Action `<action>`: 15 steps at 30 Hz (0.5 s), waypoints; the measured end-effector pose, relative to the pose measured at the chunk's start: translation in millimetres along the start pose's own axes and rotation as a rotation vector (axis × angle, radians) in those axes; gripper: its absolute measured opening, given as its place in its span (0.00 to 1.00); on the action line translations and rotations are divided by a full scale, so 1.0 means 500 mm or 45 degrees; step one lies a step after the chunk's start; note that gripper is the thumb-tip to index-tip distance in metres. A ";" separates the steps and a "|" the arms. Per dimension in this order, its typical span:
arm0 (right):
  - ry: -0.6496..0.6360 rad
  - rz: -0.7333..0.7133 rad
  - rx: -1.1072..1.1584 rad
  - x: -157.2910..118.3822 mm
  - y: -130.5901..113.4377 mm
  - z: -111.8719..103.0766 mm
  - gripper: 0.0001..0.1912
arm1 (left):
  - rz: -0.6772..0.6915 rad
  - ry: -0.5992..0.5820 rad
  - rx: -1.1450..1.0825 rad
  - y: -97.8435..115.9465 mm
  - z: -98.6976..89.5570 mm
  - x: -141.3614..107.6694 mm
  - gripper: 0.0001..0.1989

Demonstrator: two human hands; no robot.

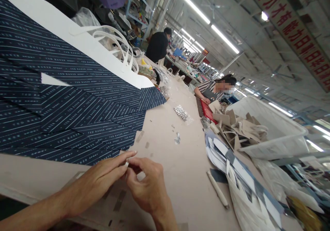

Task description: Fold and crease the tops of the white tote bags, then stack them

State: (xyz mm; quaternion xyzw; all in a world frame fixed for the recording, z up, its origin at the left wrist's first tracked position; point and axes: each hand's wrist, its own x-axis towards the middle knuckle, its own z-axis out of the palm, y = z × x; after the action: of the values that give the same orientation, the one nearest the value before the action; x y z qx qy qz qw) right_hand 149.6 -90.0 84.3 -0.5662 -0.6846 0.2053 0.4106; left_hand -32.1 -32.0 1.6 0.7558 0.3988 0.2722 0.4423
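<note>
Worktable (185, 176): navy sheets (77, 117) laid flat; sm. white bit (127, 163) pinched btwn L hand (107, 171) & R hand (148, 181), seemingly unfinished; silver pcs (180, 113) left aside.

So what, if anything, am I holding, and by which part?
A small whitish piece, in the fingertip grip of your left hand and right hand; which part is unclear.

The person's bare left forearm (48, 207) slants in from the lower left, the left hand (105, 170) extended with its fingers nearly straight. The right hand (149, 181) rises from below, index finger (141, 163) and thumb (132, 181) bent toward the left fingertips (132, 153).
</note>
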 end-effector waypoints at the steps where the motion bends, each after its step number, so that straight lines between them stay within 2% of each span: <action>1: -0.018 -0.012 -0.012 0.000 0.002 -0.003 0.14 | 0.056 -0.063 0.043 -0.019 0.001 -0.004 0.27; 4: -0.050 -0.102 -0.094 -0.001 0.010 -0.007 0.15 | 0.264 -0.184 0.151 -0.053 -0.002 -0.010 0.29; 7: -0.024 -0.206 -0.153 -0.003 0.017 -0.001 0.15 | 0.406 -0.151 0.246 -0.058 -0.005 -0.011 0.32; 10: 0.051 -0.233 -0.149 -0.005 0.018 0.009 0.13 | 0.402 -0.100 0.280 -0.056 0.000 -0.010 0.34; 15: 0.165 -0.228 -0.161 -0.006 0.012 0.031 0.13 | 0.345 -0.163 0.247 -0.063 0.004 -0.008 0.33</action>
State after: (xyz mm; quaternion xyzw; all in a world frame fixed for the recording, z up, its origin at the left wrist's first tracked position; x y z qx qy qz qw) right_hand 141.2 -88.1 69.8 -0.5396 -0.7161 0.0871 0.4341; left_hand -44.1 -26.9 -27.4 0.8575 0.2888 0.2410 0.3511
